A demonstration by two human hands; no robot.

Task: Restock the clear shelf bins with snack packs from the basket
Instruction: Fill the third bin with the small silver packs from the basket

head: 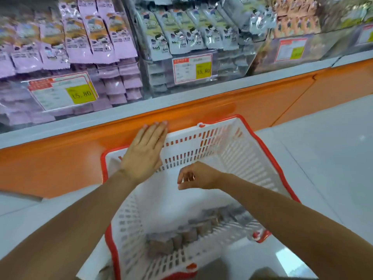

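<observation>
The left hand [144,152] lies flat, fingers straight, on the far rim of the basket [270,156]. The right hand [196,175] hovers loosely curled and empty above it. The snack packs [181,235] sit at the near end, so leaning on the rim could tip the basket. Yellow price tags [82,94] on the clear shelf bins [125,77] read 15.80; the pack print is blurred.

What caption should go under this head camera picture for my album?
Left hand flat at the far edge of the basket, right hand loosely curled above it, a few snack packs inside.
</observation>
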